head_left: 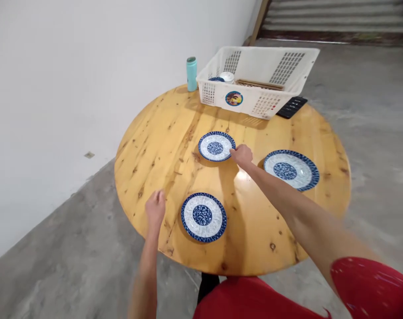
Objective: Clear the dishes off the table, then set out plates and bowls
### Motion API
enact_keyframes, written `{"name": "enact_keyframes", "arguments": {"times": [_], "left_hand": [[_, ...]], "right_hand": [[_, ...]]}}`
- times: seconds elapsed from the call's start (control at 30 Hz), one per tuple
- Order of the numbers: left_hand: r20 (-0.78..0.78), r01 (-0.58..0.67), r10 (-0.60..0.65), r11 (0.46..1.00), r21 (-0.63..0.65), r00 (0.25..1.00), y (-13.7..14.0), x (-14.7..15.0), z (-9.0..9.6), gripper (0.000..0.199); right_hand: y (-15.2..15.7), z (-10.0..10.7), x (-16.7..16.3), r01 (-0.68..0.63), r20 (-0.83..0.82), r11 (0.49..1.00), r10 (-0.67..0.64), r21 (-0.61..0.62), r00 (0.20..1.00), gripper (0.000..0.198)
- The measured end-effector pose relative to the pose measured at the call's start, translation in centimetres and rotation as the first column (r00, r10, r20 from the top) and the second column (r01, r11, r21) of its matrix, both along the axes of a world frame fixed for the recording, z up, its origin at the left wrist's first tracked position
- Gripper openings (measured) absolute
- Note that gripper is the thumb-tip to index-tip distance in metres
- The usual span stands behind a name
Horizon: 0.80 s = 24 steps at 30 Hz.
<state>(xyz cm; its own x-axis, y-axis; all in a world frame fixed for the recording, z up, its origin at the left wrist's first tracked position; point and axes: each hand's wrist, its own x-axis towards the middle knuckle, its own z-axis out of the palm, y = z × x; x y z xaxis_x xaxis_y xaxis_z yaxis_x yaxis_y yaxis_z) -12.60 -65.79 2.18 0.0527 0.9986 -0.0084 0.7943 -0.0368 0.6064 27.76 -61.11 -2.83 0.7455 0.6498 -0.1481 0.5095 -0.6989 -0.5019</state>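
Observation:
My right hand (pixel 242 156) pinches the right rim of a blue-and-white plate (pixel 215 147) near the middle of the round wooden table (pixel 148 146). That plate looks slightly raised, with a shadow under its near edge. My left hand (pixel 155 206) is closed in a loose fist over the table's left front part, with nothing visible in it. Beside it, to the right and apart from it, lies a second patterned plate (pixel 203 217). A third plate (pixel 291 170) rests on the right side, partly behind my right forearm.
At the back of the table stands a white plastic basket (pixel 251 99) containing dark sticks (pixel 261 84), a white cup-like item (pixel 227 77) and a blue-patterned dish (pixel 216 79). A turquoise bottle (pixel 191 74) is left of it, a black tray-like object (pixel 292 107) right. A white wall (pixel 71 79) borders the left.

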Motion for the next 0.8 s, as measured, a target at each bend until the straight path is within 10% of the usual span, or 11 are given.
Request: {"name": "enact_keyframes", "arguments": {"times": [0.3,0.8], "left_hand": [[-0.195,0.272,-0.311,0.94,-0.204,0.93,13.3,22.8,-1.6,0.031],[-0.117,0.158,-0.196,0.949,-0.274,0.974,13.3,25.6,-3.1,0.042]], "right_hand": [[0.4,-0.3,1.9,-0.054,0.029,0.988,0.059,-0.145,0.998,0.01],[0.3,-1.4,3.1,0.015,-0.048,0.991,-0.022,-0.131,0.999,0.027]]}}
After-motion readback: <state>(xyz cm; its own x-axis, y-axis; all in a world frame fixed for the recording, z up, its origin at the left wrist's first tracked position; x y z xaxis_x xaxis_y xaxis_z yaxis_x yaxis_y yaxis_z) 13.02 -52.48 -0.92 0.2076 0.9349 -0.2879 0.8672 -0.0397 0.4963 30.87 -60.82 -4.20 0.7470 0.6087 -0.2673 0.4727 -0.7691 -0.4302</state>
